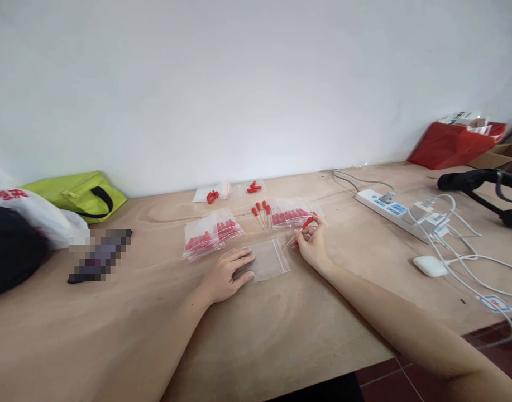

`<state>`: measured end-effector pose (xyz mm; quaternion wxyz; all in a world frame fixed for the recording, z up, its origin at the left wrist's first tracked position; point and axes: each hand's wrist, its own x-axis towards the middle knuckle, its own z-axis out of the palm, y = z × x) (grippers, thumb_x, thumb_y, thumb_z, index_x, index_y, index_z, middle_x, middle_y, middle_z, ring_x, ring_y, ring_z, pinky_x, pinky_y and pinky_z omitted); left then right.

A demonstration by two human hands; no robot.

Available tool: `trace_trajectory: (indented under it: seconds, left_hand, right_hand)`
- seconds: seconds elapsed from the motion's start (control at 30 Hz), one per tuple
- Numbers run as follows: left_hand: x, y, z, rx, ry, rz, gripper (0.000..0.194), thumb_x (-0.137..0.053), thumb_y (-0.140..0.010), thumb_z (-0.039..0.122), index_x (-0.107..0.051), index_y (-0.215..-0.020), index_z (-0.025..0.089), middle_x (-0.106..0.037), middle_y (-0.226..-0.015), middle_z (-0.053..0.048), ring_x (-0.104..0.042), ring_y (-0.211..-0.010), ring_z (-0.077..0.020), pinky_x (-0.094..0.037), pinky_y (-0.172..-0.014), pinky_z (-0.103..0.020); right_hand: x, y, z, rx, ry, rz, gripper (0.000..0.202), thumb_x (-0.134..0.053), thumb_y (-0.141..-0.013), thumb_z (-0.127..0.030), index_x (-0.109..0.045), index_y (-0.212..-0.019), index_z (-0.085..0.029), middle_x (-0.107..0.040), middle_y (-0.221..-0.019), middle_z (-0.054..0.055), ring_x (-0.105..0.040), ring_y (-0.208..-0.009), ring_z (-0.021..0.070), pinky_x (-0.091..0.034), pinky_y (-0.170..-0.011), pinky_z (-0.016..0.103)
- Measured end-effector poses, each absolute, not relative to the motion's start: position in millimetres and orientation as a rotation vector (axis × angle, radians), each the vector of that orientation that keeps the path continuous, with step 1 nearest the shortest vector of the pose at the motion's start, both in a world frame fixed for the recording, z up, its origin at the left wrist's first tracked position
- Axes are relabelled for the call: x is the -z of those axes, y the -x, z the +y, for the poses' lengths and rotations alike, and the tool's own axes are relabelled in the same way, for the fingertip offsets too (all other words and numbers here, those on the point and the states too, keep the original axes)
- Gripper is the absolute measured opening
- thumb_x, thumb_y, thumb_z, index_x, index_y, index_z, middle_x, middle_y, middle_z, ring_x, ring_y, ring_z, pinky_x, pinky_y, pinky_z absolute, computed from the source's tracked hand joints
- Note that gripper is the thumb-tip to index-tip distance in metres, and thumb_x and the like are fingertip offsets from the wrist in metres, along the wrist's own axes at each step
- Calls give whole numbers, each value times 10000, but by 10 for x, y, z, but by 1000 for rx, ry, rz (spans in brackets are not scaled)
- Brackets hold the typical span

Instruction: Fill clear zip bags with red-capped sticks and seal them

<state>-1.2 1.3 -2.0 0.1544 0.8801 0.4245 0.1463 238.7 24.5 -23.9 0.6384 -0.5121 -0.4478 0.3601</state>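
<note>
My left hand [229, 274] lies with fingers spread on the left edge of a clear zip bag [266, 261] flat on the table. To the right of the bag, my right hand [312, 241] pinches a red-capped dropper [306, 223], its thin clear tube pointing down left toward the bag's zip edge. Several loose red-capped droppers [262, 215] lie beyond the bag. Filled bags of droppers [211, 233] rest at the left, and more filled bags [291, 216] lie behind my right hand.
Red caps [213, 196] and more red caps [253, 187] lie near the wall. On the right are a power strip [392, 211], a white charger [430, 266], cables and a red bag [452, 145]. A green bag [77, 192] and a pixelated item [100, 255] are left.
</note>
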Motion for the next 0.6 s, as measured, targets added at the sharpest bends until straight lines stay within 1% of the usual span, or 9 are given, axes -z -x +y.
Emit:
trace_trajectory:
  seconds: [0.2,0.37,0.6]
  left_hand:
    - [21,13,18,-423,-2523,1210,375,-473,-828,387,-531,-1168,238,-468,-1294,-42,-388,-1221,-213,-312,-1026,-432]
    - [13,9,15,-412,-2520,1216,372,-475,-828,386,-533,-1165,239,-464,-1298,-42,-383,-1225,-215,-314,-1026,-430]
    - [10,9,11,-429,-2530,1205,366,-470,-831,387,-531,-1164,248,-473,-1290,-41,-394,-1215,-214,-321,-1016,-437]
  right_hand:
    - [264,-2409,249,-808,1158,-1023,594,-548,-723,-315,-173,-1177,-232,-407,-714,-73,-525,-446,83,-486,-404,229]
    - [290,-2414,254,-824,1154,-1041,607,-548,-723,-315,-165,-1186,-235,-406,-709,-81,-527,-447,79,-485,-402,216]
    - [270,-2400,238,-853,1175,-1049,587,-545,-720,-299,-179,-1174,-236,-401,-682,-87,-530,-446,87,-486,-411,230]
